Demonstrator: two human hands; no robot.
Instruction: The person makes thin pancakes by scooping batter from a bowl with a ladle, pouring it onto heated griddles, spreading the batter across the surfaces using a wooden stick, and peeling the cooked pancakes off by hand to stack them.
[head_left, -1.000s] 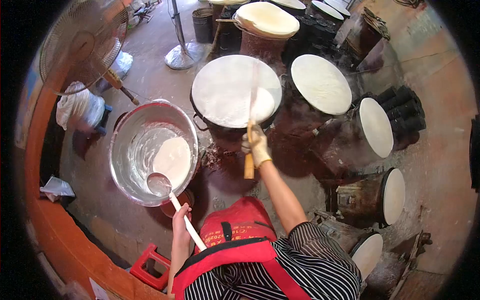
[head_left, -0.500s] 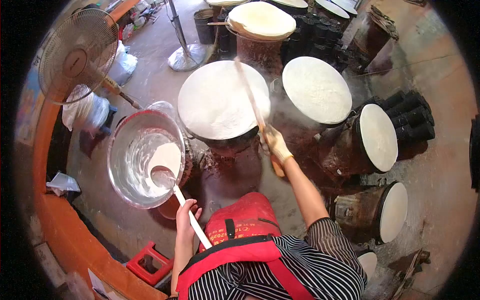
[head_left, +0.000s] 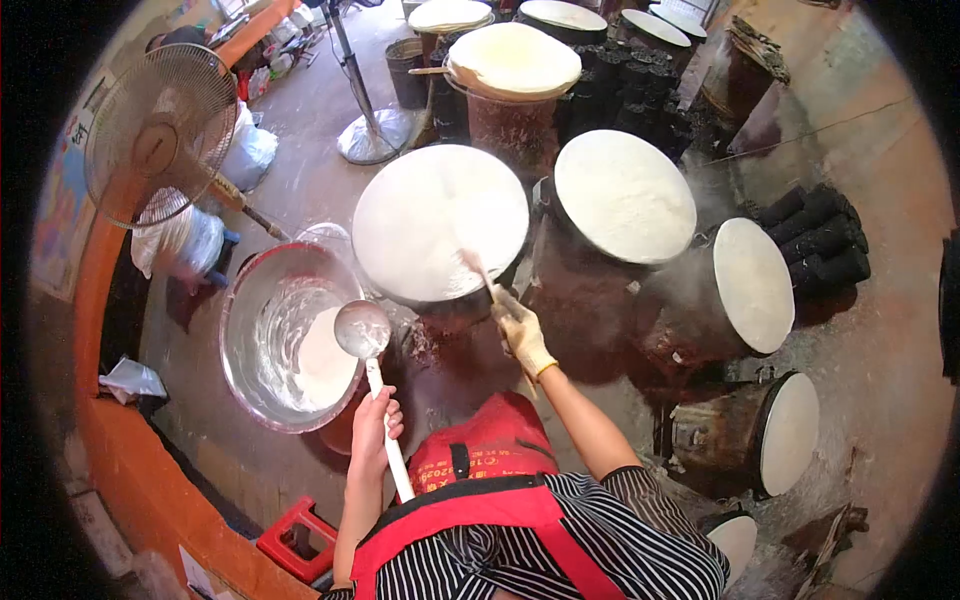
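My left hand (head_left: pixel 376 425) is closed around the long white handle of a ladle (head_left: pixel 362 328). The ladle's metal bowl is raised over the right rim of a big metal basin (head_left: pixel 230 345), which holds white batter (head_left: pixel 325 365). On my right hand (head_left: pixel 522 332) is a pale work glove, and its fingers grip a wooden spatula (head_left: pixel 480 270). The spatula's far end, slightly blurred, is at the near edge of a round griddle (head_left: pixel 440 210) coated with white batter. Part of its shaft is hidden by the glove.
More white-topped round griddles stand on drum stoves to the right, including a near one (head_left: pixel 625 195). Behind is a stack of pale flat rounds (head_left: pixel 513 60). A fan (head_left: pixel 160 140) stands at left, a red stool (head_left: pixel 298 540) at lower left, black cylinders (head_left: pixel 820 235) at right.
The ladle has risen out of the basin's batter to above its rim. My right hand has moved slightly left and down, drawing the spatula's tip from the griddle's far side to its near edge.
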